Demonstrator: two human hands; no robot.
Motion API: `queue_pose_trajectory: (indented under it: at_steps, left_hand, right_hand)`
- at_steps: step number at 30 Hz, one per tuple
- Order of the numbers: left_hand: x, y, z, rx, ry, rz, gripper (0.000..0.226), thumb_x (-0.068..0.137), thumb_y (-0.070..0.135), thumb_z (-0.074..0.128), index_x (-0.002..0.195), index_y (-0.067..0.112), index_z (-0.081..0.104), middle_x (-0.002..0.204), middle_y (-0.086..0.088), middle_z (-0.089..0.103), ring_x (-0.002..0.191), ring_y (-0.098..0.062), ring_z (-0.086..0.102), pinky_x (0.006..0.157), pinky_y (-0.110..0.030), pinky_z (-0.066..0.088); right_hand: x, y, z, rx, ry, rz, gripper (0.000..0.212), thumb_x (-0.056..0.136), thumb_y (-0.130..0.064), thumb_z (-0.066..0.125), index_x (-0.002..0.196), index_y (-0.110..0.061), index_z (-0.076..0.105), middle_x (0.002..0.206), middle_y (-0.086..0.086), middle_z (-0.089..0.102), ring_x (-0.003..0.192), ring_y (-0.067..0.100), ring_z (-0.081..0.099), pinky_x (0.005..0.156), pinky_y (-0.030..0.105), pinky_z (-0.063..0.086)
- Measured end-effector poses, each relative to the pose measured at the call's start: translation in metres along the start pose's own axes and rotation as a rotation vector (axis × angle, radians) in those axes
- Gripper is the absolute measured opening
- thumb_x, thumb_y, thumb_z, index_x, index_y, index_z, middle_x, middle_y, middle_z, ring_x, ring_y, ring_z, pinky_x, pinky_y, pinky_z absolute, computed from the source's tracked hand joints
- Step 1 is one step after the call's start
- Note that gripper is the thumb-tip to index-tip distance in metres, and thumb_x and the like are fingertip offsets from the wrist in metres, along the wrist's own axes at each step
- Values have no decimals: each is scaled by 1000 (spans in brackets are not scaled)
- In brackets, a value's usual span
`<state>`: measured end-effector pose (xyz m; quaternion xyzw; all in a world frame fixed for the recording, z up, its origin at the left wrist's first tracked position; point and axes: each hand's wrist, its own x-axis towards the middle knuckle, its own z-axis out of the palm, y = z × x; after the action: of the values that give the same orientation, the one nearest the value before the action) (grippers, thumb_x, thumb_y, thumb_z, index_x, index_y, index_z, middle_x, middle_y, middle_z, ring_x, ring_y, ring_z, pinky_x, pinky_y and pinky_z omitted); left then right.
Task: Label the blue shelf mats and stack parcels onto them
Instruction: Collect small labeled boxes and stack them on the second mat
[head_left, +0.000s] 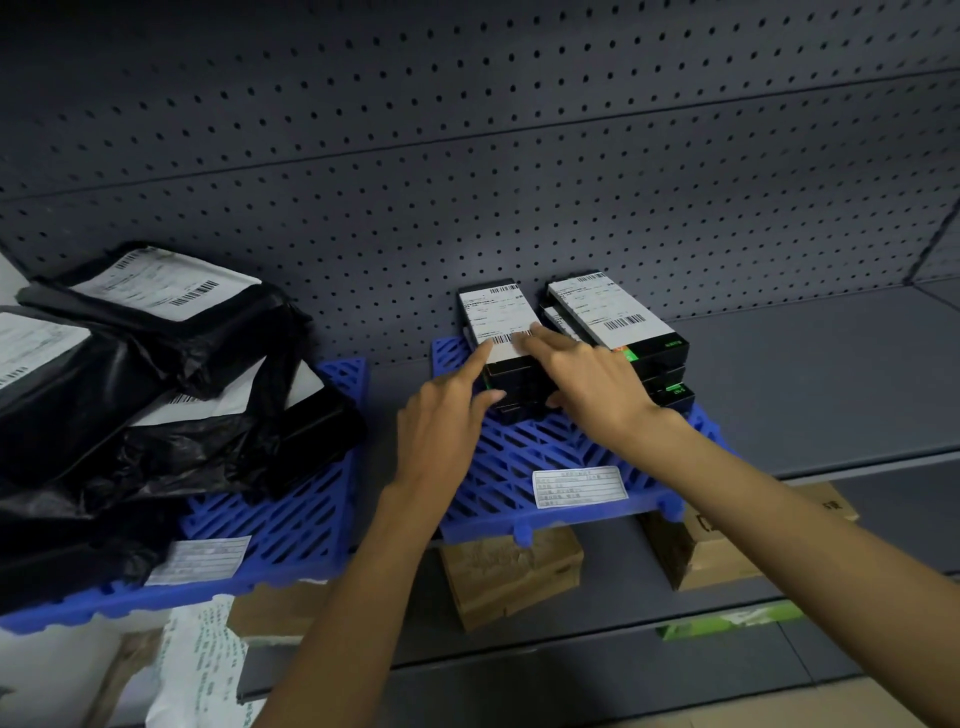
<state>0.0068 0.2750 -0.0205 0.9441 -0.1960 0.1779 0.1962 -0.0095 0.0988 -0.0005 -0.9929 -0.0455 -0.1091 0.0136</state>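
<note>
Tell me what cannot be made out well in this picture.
All in the head view:
- Print on the white label of the right blue mat is too small to read.
- Lower boxes of the left box stack are partly hidden by the left hand and right hand.
- Black mailer bags are cut by the left edge.

Bagged parcels (130, 374) cut by left edge, mat label (579, 486) print unreadable — cardboard box (511, 577) half hidden
</note>
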Motion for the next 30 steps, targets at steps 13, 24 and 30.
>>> queue_pose_trajectory:
  at_steps: [13, 24, 30]
  left_hand:
    - [34, 88, 9, 51, -16, 359, 55, 95, 42, 58, 145, 20, 48, 128, -4, 63, 122, -23, 55, 96, -35, 45]
    - [23, 122, 51, 144, -183, 186, 70, 98, 44, 52, 155, 18, 20, 151, -13, 40, 121, -32, 55, 85, -43, 53]
    - [6, 134, 64, -97, -140, -7, 75, 97, 26, 61, 158, 24, 16, 161, -11, 24, 128, -32, 53, 100, -42, 49]
  right_hand:
    - [-25, 106, -34, 179, -173, 140, 87, 87, -42, 68, 154, -39, 12, 160, 3, 23, 142, 32, 30, 108, 47, 33]
    - [-23, 133, -21, 405, -192, -34, 85, 82, -24, 77, 152, -29, 30, 149, 7, 40, 134, 27, 43, 105, 36, 40]
    - [-26, 143, -19, 490, -161, -117, 92, 74, -12, 83, 151, -19, 34, 147, 6, 48, 134, 24, 46, 108, 40, 41]
